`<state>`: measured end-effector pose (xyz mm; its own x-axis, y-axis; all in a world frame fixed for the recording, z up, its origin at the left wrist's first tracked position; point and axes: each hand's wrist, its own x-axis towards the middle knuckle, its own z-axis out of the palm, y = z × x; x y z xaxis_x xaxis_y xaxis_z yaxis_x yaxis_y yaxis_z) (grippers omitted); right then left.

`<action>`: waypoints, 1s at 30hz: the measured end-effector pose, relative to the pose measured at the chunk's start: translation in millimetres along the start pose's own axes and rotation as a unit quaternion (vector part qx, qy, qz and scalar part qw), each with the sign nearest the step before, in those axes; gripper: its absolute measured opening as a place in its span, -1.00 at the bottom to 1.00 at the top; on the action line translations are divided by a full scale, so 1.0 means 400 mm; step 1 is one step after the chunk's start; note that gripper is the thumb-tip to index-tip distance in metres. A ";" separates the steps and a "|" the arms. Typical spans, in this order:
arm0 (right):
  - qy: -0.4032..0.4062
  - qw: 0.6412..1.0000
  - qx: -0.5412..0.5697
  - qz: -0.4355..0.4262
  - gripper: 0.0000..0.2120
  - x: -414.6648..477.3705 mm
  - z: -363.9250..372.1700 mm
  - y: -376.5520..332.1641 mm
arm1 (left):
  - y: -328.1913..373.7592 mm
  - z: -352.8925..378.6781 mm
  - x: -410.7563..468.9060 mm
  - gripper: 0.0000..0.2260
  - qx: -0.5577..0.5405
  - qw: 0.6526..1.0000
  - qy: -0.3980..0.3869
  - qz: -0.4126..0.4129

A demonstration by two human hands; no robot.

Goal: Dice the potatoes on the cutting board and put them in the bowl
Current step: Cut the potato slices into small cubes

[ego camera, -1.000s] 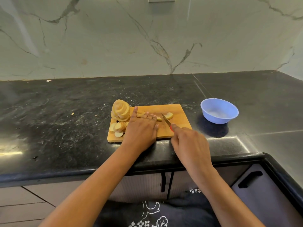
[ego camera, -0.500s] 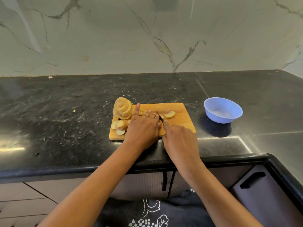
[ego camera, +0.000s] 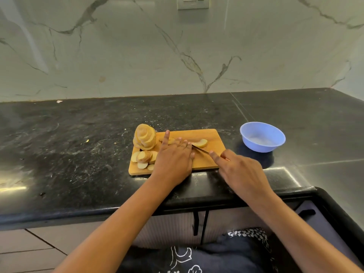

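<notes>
Potato slices sit at the left end of the wooden cutting board [ego camera: 209,134], which lies on the black desk [ego camera: 78,154] a little left of the frame's centre. One tall stack of slices [ego camera: 144,136] leans at the board's upper left corner; a fanned row of slices [ego camera: 144,157] lies below it near the lower left corner. A half-round piece [ego camera: 202,143] rests alone toward the board's upper middle.

The left hand [ego camera: 174,161] lies palm down on the board with its fingers laid out fairly straight, pressing on a few more potato pieces [ego camera: 170,140] that show just past its fingertips. The right hand [ego camera: 242,171] grips the knife [ego camera: 200,149], its forefinger stretched along the back of the blade; the handle is mostly hidden in the palm. The blade slants up and left, its tip close to the left hand's fingertips and just below the half-round piece.

The light blue bowl [ego camera: 262,137] stands on the desk to the right of the board, apart from it; no potato shows inside. A veined marble wall [ego camera: 118,56] rises behind.
</notes>
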<state>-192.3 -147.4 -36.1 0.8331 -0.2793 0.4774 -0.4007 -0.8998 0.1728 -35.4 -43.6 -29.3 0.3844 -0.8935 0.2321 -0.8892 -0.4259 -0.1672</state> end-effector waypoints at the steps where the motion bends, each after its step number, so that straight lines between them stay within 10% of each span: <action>1: 0.003 1.000 0.004 -0.006 -0.43 0.005 0.006 0.019 | 0.005 0.002 0.005 -0.53 -0.007 1.000 0.002 -0.001; 12: 0.070 0.987 0.127 0.072 -0.57 0.022 0.055 0.075 | 0.022 0.007 0.077 -0.56 -0.130 0.991 -0.021 -0.016; 30: 0.072 0.991 0.065 0.090 -0.56 0.045 0.068 0.020 | -0.005 -0.002 -0.032 -0.57 -0.028 0.999 0.012 -0.017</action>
<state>-170.1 -168.7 -49.7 0.6858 -0.3969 0.6100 -0.4773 -0.8781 -0.0348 -38.8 -31.2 -31.2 0.4085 -0.8750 0.2599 -0.8888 -0.4461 -0.1047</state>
